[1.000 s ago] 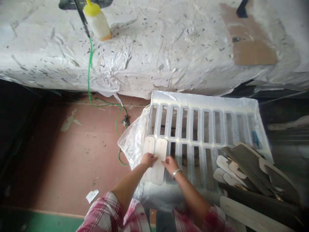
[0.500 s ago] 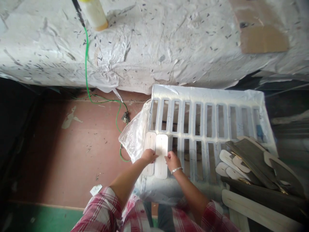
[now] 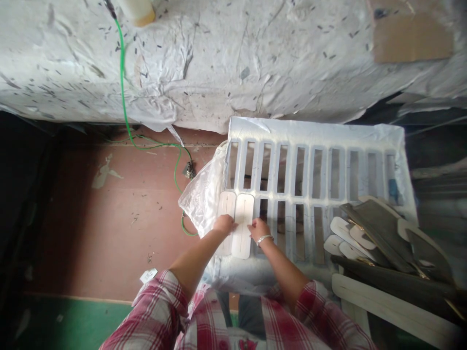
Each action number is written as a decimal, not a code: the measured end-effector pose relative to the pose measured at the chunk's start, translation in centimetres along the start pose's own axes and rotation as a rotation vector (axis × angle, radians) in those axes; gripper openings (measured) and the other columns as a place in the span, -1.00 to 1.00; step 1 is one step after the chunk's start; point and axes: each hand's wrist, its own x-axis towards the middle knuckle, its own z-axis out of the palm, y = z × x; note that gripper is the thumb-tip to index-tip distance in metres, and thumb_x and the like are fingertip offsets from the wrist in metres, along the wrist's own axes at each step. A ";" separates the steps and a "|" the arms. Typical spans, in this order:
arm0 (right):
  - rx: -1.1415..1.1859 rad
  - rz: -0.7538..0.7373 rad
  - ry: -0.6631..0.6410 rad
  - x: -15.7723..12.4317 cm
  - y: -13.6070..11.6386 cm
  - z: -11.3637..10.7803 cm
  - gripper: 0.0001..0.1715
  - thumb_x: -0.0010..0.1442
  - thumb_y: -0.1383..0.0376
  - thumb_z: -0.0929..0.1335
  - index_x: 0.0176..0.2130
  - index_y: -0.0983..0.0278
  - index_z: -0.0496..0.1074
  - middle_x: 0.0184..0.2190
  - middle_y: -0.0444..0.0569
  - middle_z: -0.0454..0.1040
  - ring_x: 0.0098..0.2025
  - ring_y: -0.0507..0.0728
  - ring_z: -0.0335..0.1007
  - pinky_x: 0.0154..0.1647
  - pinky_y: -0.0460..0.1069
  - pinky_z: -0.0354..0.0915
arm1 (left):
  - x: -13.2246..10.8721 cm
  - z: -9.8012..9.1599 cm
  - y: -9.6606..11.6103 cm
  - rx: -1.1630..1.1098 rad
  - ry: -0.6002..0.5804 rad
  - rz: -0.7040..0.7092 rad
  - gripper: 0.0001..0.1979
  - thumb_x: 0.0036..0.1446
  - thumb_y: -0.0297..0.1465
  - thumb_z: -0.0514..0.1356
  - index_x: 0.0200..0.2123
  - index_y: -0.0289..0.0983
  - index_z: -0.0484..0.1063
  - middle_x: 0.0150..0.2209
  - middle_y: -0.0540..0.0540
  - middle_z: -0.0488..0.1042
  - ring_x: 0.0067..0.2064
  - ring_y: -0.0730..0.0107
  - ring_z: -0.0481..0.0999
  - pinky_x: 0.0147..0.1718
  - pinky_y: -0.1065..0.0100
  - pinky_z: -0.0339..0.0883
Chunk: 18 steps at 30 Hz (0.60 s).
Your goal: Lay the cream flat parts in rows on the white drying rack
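Note:
Two white rounded flat strips lie side by side over the left slots of a white slotted frame (image 3: pixel 317 133). My left hand (image 3: pixel 223 224) rests on the left strip (image 3: pixel 225 204), its fingers curled down and touching the right strip too. My right hand (image 3: pixel 258 228), with a metal bracelet on the wrist, presses its fingertips against the right edge of the right strip (image 3: pixel 243 214). Both hands push on the strips rather than gripping them.
A pile of dark and white flat pieces (image 3: pixel 379 243) lies on the frame's right end. Clear plastic (image 3: pixel 200 199) bulges at the frame's left. A green cable (image 3: pixel 126 112) hangs from the paper-covered table (image 3: pixel 219 58) onto the reddish floor (image 3: pixel 109 218). A bottle (image 3: pixel 136 9) stands on the table.
The view has tilted down a little, so everything sits higher in the picture. Both hands stay on the two strips in nearly the same place.

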 end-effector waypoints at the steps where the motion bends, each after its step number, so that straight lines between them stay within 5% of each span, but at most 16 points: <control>1: -0.005 -0.015 0.001 -0.1 0.1 0.0 -0.91 0.14 0.36 0.35 -0.35 0.30 0.29 -0.40 -0.12 0.43 -0.61 -0.06 0.33 -0.58 -0.16 0.20 | -0.2 -0.1 -0.1 0.028 0.030 0.023 -0.73 0.14 -0.26 0.14 -0.47 -0.33 0.46 -0.55 -0.09 0.45 -0.50 0.40 0.46 -0.45 0.42 0.30; 6: -0.066 -0.099 0.012 -0.5 0.4 -0.1 -0.93 0.18 0.34 0.33 -0.32 0.28 0.29 -0.37 -0.12 0.46 -0.49 -0.04 0.37 -0.45 -0.15 0.20 | -1.6 -1.3 -0.9 0.167 0.218 0.208 -0.72 0.22 -0.28 0.08 -0.13 -0.32 0.45 -0.15 -0.20 0.49 -0.09 0.22 0.45 -0.12 0.29 0.29; 11: -0.182 -0.142 0.029 -0.8 -0.1 -0.3 -0.96 0.19 0.35 0.31 -0.29 0.29 0.32 -0.36 -0.06 0.49 -0.34 0.04 0.39 -0.32 -0.11 0.16 | -1.5 -1.6 -0.9 0.479 0.364 0.543 -0.40 0.14 -0.26 0.20 0.22 -0.31 0.19 0.26 -0.21 0.16 0.27 0.07 0.09 0.17 0.08 0.07; 14: -0.258 -0.151 0.028 -0.8 -0.6 -0.4 -0.92 0.20 0.35 0.31 -0.25 0.33 0.36 -0.28 0.03 0.51 -0.23 0.09 0.42 -0.26 -0.08 0.17 | -0.6 -1.0 -0.7 0.667 0.296 0.644 -0.18 0.08 -0.17 0.24 0.31 -0.32 -0.01 0.36 -0.16 -0.11 0.36 0.07 -0.14 0.28 -0.05 -0.19; 18: -0.333 -0.143 0.000 -0.4 -1.2 -0.6 -0.79 0.20 0.35 0.33 -0.14 0.40 0.38 -0.16 0.17 0.51 -0.12 0.17 0.44 -0.20 -0.05 0.21 | 0.5 -0.1 -0.5 0.803 0.208 0.625 -0.08 0.06 -0.07 0.23 0.33 -0.35 -0.10 0.37 -0.13 -0.26 0.37 0.10 -0.20 0.29 -0.10 -0.32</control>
